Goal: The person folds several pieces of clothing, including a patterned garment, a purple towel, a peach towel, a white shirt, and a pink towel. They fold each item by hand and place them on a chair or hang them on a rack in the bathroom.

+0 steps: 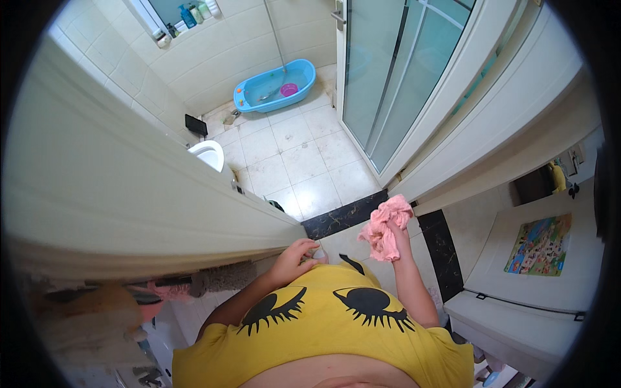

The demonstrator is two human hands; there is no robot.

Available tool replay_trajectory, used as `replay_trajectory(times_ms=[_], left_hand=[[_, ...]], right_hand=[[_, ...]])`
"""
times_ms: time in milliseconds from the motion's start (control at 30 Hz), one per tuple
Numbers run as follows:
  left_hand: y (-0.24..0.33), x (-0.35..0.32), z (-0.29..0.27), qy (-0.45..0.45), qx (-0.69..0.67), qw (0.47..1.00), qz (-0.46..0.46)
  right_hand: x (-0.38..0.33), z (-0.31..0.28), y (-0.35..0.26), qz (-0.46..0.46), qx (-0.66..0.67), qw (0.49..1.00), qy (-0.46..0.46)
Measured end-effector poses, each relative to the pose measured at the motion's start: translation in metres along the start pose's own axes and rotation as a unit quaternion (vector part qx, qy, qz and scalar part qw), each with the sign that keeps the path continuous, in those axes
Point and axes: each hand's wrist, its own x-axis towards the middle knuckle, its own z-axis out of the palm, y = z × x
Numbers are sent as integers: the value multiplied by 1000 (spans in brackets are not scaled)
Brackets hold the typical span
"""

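A crumpled pink cloth (381, 234) is bunched in my right hand (400, 242), held out to the right, over the floor by the black stone doorway sill (346, 213). The cloth hides part of my fingers. My left hand (294, 261) rests in front of my yellow shirt (317, 304), close to the end of the pale wall on the left. Its fingers are loosely bent and a little apart, with nothing visible in them.
Beyond the sill lies a white tiled bathroom floor (304, 161). A blue baby bathtub (244, 88) with a purple basin (288, 90) stands at the far wall. A white toilet (208, 155) is on the left; a glass door (381, 84) stands on the right. Bottles (187, 16) line the windowsill.
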Motion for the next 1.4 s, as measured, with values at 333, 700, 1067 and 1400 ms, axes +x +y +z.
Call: replay_trajectory(times_ms=[333,700,1067,1400], left_hand=[[-11,105,-8,88,-140,981,-103],[54,243,8,244,-67,958,-132],[-21,320,-7,91,66,972,-208],[-95,437,-1,-224,268,937,4]], right_hand=[[131,19,-43,44,6,999,-30],[316,36,-151,181,-75,971,-139],[305,93,-133,206,-150,957,-142],[144,-16,-159,-104,-11,991,84]])
